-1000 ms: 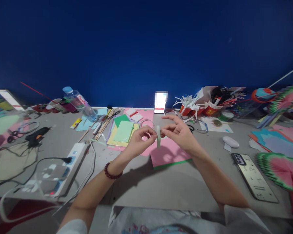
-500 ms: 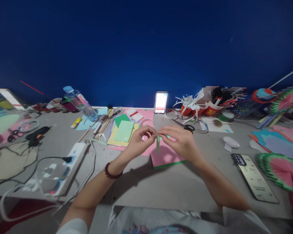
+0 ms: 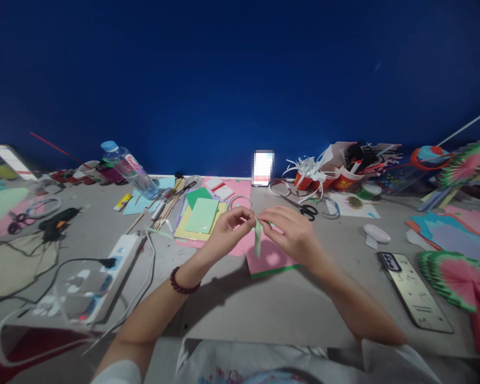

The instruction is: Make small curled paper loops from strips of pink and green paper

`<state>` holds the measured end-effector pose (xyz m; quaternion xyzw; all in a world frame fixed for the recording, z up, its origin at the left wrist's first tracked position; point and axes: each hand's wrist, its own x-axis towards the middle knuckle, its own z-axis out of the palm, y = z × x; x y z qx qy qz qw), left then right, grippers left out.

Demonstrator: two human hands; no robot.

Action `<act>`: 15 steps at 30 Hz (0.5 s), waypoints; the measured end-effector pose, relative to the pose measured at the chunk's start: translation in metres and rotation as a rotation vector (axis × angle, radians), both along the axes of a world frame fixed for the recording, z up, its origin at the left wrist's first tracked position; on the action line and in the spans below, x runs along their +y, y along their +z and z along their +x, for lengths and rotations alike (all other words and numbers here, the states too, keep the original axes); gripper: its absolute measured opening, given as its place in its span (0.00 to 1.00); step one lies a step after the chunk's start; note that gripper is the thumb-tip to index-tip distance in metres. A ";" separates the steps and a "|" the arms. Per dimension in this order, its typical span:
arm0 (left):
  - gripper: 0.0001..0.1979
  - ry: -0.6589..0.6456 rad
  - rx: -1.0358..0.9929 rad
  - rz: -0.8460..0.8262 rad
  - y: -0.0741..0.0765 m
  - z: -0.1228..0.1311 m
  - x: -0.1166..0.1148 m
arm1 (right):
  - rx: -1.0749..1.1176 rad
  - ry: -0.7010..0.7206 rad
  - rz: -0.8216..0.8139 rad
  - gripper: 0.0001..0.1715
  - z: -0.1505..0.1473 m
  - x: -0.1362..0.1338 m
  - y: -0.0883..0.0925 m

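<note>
A narrow pale green paper strip [image 3: 258,242] hangs down between my two hands. My left hand [image 3: 235,225], with a dark beaded bracelet [image 3: 184,281] at the wrist, pinches the strip's upper end from the left. From the right, my right hand [image 3: 288,230] pinches the same end, its fingertips almost meeting the left ones. Below them on the table lies a pink sheet with a green edge [image 3: 270,257]. Left of my hands are a light green paper piece [image 3: 202,215] and a darker green one [image 3: 198,197] on a yellow sheet [image 3: 184,229].
A power strip [image 3: 118,272] with cables lies at left, near a glue gun [image 3: 60,223]. A water bottle [image 3: 130,170] leans by the blue wall. Black-handled scissors [image 3: 309,212] lie beyond my right hand. A patterned phone [image 3: 416,293] and a paper fan [image 3: 460,277] are at right.
The strip hangs straighter and shows more of its length below my fingers. Both hands stay nearly in place, still pinching. The whole view has shifted slightly.
</note>
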<state>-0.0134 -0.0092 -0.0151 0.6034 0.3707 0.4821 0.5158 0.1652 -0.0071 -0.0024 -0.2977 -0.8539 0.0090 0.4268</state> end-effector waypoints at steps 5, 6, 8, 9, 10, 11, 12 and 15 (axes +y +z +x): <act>0.08 -0.028 0.005 0.007 0.000 0.000 0.001 | -0.007 -0.011 -0.005 0.11 0.000 0.000 0.000; 0.08 -0.033 0.008 0.011 0.000 0.000 0.001 | -0.007 -0.005 -0.011 0.11 0.000 0.001 0.000; 0.08 -0.044 0.010 0.016 -0.001 -0.001 0.001 | -0.009 0.014 -0.024 0.11 0.001 0.001 0.001; 0.07 -0.049 0.010 0.018 -0.001 -0.001 0.002 | -0.007 0.025 -0.030 0.11 0.001 0.002 0.001; 0.07 -0.053 0.009 0.021 -0.002 -0.001 0.002 | -0.003 0.033 -0.037 0.10 0.002 0.002 0.002; 0.07 -0.055 0.011 0.027 -0.002 -0.001 0.002 | 0.004 0.038 -0.046 0.10 0.002 0.002 0.002; 0.07 -0.056 0.018 0.033 -0.002 -0.001 0.003 | 0.014 0.036 -0.051 0.10 0.003 0.002 0.003; 0.07 -0.053 0.049 0.055 -0.003 -0.002 0.003 | 0.053 0.011 -0.042 0.09 0.005 0.002 0.008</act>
